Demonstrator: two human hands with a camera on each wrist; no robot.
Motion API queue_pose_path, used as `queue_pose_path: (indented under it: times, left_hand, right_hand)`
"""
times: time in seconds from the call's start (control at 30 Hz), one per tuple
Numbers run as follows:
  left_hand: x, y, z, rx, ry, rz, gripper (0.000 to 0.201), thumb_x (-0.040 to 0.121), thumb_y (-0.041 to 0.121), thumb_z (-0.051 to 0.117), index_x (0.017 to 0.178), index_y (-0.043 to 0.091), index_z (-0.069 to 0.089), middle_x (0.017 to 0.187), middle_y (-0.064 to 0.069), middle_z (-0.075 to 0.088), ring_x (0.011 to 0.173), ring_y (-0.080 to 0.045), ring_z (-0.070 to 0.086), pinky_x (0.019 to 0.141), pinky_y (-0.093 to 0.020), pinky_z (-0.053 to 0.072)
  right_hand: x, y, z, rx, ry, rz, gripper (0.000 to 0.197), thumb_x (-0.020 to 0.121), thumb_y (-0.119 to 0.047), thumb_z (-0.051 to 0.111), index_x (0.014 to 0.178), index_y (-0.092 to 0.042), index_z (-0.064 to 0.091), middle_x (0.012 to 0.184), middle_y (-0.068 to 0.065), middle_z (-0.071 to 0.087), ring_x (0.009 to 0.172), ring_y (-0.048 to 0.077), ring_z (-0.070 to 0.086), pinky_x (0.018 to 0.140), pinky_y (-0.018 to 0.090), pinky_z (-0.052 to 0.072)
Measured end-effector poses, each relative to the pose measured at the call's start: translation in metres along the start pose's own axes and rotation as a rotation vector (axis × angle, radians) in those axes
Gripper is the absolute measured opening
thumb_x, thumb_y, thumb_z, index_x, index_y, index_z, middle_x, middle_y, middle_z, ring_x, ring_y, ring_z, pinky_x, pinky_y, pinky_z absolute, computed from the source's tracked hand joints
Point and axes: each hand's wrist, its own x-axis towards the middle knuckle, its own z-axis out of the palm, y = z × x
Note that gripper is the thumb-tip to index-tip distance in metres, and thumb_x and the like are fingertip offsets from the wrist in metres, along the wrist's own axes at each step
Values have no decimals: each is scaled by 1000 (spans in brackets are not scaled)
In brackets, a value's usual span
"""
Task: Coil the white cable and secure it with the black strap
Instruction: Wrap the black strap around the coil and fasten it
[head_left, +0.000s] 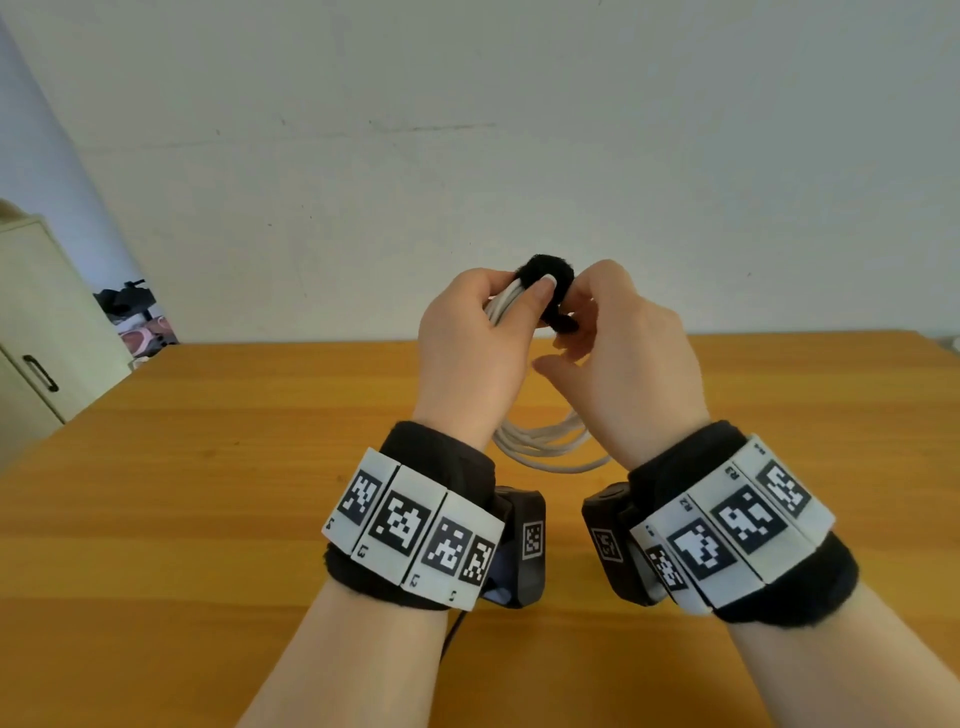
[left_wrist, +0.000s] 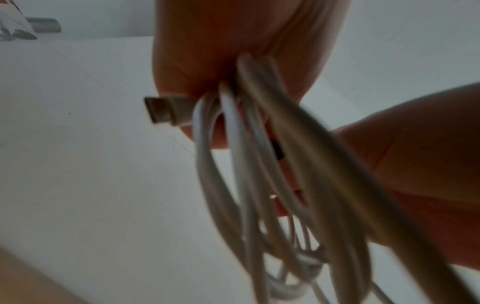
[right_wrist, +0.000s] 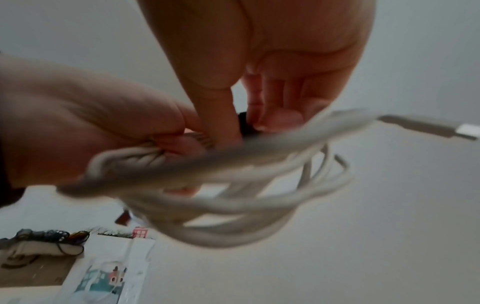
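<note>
While both hands are raised above the orange-brown wooden table (head_left: 208, 519), the head view has, far left, a pale cream cabinet with a dark handle (head_left: 36, 332), then the left hand (head_left: 470, 338) with fingers curled round the top of the coiled white cable (head_left: 545, 441), its thumb pressed on the fuzzy black strap (head_left: 545, 273) that wraps over the bundle. The loops hang down between the wrists, clear of the table. The right hand (head_left: 623, 343) pinches the strap's loose lower end, its other fingers loosely bent.

Only the head view shows the black wristbands with white square-pattern tags (head_left: 410, 525); small print reads L4, L3 and L2 on the left band, R2 and R3 on the right, the rest too small to tell.

From below, the left wrist view adds what the head view hides: a flat white connector plug (left_wrist: 168, 112) sticks out leftward from the gripped strands, and only a sliver of strap shows between loops. It is blurred.

The right wrist view shows the right thumb and fingertips (right_wrist: 275, 121) closing on the black strap against the cable bundle, a second plug end (right_wrist: 441, 128) jutting right, and a printed white bag (right_wrist: 111, 273) lower left whose red lettering is unreadable.
</note>
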Motion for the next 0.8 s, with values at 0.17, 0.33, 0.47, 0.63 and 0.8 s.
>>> queue_pose_path:
  times: [0.17,0.33,0.47,0.63,0.8]
  left_hand:
    - [2,1,-1,4,-60,-7,30,92,36,54,97,11,68,81,8,62,72,-1,55,59,-6,39]
    - [2,4,-3,31,-93,36,18,94,30,51,92,17,64,77,19,55,69,18,51,62,0,37]
    - [1,5,-5,43,-129,53,12,94,28,51,93,21,62,76,22,56,70,24,50,64,2,36]
    - [1,7,-7,39,-171,73,14,95,26,50,99,21,62,70,21,55,67,19,51,62,0,37]
    - [1,10,-8,51,-203,125,18,95,24,50,102,17,65,74,20,59,65,17,52,61,-2,37]
  right_hand:
    - [4,5,-2,53,241,-115,11,80,-14,65,88,-17,72,81,2,72,74,20,65,66,38,53]
    - [4,7,-6,89,292,-157,9,79,-23,67,85,-21,74,78,-2,70,68,14,60,62,34,51]
    - [7,11,-7,92,350,-108,29,74,-28,74,97,-16,63,88,-4,61,78,11,53,67,24,41]
    - [12,13,-17,229,127,-74,46,80,-22,70,124,-23,59,114,-13,63,105,-5,54,86,3,37]
    - [14,19,-20,382,60,-64,35,79,-12,70,114,-15,66,89,-24,60,79,-23,57,79,-1,43]
